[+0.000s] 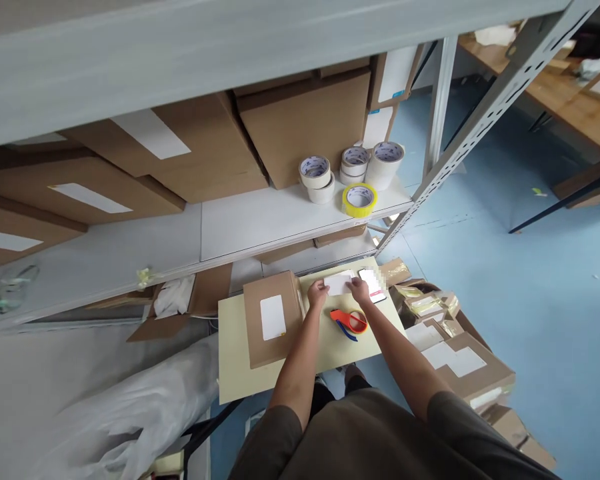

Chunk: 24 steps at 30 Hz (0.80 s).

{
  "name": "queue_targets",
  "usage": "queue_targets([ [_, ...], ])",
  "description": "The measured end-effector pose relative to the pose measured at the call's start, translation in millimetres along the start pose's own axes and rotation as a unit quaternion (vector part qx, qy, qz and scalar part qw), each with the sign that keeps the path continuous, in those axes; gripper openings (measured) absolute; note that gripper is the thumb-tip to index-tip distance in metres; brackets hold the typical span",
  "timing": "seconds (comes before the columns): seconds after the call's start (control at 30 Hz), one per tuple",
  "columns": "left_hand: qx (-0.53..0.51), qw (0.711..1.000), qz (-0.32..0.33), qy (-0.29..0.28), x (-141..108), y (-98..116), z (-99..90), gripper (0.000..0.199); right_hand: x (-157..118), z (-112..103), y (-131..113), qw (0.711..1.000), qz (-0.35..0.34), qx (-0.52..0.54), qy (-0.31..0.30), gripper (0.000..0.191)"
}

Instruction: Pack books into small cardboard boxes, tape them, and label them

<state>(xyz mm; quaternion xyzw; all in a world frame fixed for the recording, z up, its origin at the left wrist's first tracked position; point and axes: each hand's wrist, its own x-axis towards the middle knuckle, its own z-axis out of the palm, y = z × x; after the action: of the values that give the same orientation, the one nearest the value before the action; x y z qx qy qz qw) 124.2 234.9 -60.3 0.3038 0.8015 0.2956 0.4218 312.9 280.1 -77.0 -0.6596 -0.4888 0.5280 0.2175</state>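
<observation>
Over the pale yellow table (233,363), a small white sheet of paper (338,283) is held between my two hands. My left hand (319,292) pinches its left edge. The right edge is pinched by my right hand (359,289). Right beside my right hand lies a phone (374,285) with a lit white screen, partly blurred out. Nearer to my body, between my forearms, sits an orange tape dispenser (350,322) with a blue part. To the left of my left hand is a closed cardboard box (270,320) with a white label on top.
Above the table runs a grey metal shelf (280,227) with large cardboard boxes (305,123), white tape rolls (315,172) and a yellow tape roll (359,199). More boxes (467,363) are piled on the floor at right. Wrapped plastic sheeting (150,400) lies at left.
</observation>
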Motion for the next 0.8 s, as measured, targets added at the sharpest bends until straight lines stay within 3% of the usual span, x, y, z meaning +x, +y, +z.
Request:
queue_targets([
  [0.1, 0.019, 0.994, 0.104, -0.001, -5, 13, -15.0, 0.066, -6, -13, -13, 0.998, -0.059, 0.032, -0.014, 0.043],
  [0.17, 0.028, 0.980, 0.188, -0.050, -5, 28, -25.0, 0.071, -12, -27, -22, 0.993, -0.099, 0.057, -0.033, 0.045],
  [0.27, 0.062, 0.954, 0.249, -0.157, -1, 55, -36.0, 0.052, -22, -51, -32, 0.986, -0.129, 0.089, -0.053, 0.045],
  [0.37, 0.084, 0.940, 0.245, -0.224, 3, 79, -40.8, 0.032, -31, -74, -37, 0.985, -0.120, 0.112, -0.045, 0.049],
  [0.57, 0.087, 0.919, 0.272, -0.273, 0, 111, -41.8, 0.024, -44, -110, -37, 0.979, -0.105, 0.172, -0.035, 0.053],
  [0.8, 0.096, 0.907, 0.194, -0.361, -2, 130, -37.8, 0.043, -44, -130, -34, 0.971, -0.112, 0.213, -0.012, 0.053],
])
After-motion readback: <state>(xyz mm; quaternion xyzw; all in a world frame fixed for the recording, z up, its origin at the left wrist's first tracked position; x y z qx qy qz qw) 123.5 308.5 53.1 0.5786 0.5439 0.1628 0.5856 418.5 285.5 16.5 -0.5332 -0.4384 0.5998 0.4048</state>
